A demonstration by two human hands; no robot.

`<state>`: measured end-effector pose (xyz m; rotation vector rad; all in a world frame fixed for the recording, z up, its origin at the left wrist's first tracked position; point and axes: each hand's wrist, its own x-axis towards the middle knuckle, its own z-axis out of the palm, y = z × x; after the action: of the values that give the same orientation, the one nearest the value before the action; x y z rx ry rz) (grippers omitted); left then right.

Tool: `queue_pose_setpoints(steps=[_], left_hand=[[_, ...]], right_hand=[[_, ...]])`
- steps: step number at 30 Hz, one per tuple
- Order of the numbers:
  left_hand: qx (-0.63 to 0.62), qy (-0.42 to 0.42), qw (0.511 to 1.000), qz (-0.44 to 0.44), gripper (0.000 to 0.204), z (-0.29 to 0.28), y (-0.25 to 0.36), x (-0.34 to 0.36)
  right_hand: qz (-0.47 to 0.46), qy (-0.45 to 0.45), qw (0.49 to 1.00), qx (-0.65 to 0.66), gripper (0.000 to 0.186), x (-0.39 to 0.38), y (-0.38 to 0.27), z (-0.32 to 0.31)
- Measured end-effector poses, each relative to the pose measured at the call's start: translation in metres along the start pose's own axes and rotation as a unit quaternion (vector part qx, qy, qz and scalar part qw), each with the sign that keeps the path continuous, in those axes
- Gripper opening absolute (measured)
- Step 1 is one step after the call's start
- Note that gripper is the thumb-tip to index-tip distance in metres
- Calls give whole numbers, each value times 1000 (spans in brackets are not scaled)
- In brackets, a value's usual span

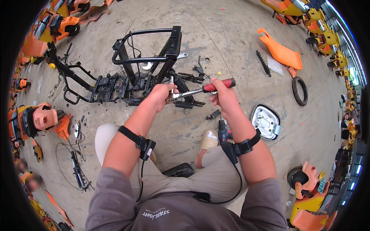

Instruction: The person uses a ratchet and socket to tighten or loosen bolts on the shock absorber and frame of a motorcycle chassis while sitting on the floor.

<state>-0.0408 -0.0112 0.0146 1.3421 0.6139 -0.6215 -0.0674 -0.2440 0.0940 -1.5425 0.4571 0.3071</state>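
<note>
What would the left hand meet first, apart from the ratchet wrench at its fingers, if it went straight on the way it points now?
Most likely the black coil-spring shock absorber, just beyond the left hand; depth is unclear, so the black frame could come first.

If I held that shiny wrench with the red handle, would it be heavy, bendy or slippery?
The wrench may feel heavy for its size, because its shaft looks like metal. Looking solid, it probably won't bend. Its thick red-and-black handle, wrapped by the right hand, perhaps isn't very slippery.
</note>
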Motion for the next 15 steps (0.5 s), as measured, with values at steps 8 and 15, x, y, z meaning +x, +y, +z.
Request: queue_pose_setpoints(steps=[8,15], left_hand=[[17,-17,1000,-14,21,-2,3,-3],[-32,-84,994,68,30,14,29,-55]], right_hand=[[-270,-20,957,-101,33,-16,-28,77],[-354,-73,912,-192,29,-29,-41,116]])
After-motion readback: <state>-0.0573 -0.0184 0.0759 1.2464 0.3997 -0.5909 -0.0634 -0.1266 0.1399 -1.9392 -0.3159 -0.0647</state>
